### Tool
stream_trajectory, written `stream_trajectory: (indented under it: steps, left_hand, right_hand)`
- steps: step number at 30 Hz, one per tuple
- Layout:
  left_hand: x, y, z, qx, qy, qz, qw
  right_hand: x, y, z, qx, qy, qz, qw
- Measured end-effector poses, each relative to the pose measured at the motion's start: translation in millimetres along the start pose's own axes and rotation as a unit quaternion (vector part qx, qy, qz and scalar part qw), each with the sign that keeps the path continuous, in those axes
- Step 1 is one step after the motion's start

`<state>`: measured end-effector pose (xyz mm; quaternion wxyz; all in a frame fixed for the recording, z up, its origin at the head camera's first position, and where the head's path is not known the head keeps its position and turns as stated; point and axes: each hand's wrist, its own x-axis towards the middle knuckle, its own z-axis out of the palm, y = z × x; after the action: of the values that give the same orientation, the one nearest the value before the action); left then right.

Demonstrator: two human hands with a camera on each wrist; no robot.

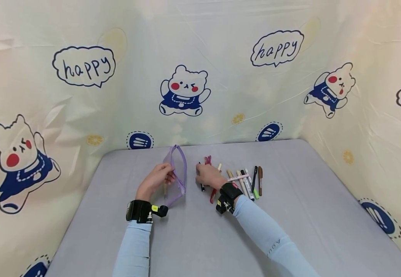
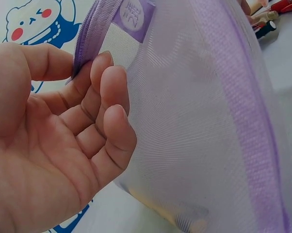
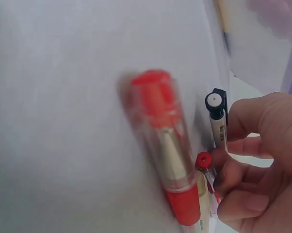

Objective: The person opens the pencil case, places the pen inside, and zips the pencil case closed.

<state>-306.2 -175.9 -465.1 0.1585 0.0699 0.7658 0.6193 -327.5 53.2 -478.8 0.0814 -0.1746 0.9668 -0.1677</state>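
My left hand [image 1: 158, 177] pinches the zipped edge of a purple mesh pouch [image 2: 185, 121] between thumb and forefinger. The pouch stands upright with its mouth spread towards the right. A tan, pen-like thing [image 2: 158, 206] shows through the mesh near the bottom. To the right of the pouch, my right hand [image 1: 208, 176] grips a white-bodied marker with a black end [image 3: 216, 114]. Its thumb and fingers are around the barrel, hiding part of it. Close by lies a clear pen with red ends [image 3: 168, 150], and another red-ended pen [image 3: 204, 162] sits right at the fingers.
Several loose pens and markers lie to the right of my right hand, among them a brown one [image 1: 260, 181], a black one [image 1: 254, 179] and a pink one [image 1: 238, 177] lying across others. The grey table [image 1: 193, 238] meets a printed cloth backdrop [image 1: 221, 127] at the back.
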Motion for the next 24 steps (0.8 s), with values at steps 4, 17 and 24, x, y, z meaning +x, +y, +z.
stream_trajectory:
  steps: [4,17,24]
  left_hand:
    - [-1.1,0.1,1.9,-0.001,0.0,0.002,1.0]
    - [0.9,-3.4,-0.8,-0.008,-0.011,-0.015,0.9998]
    - [-12.4,18.5,2.6,-0.008,-0.017,-0.016,0.9997]
  right_hand:
    - [-0.7,2.1,-4.3,0.042,0.002,0.004,0.9991]
    - [5.5,-2.1,-25.0,0.119,0.036,-0.035,0.9916]
    - [7.7,-15.1,-39.7,0.124,0.052,-0.059,0.9891]
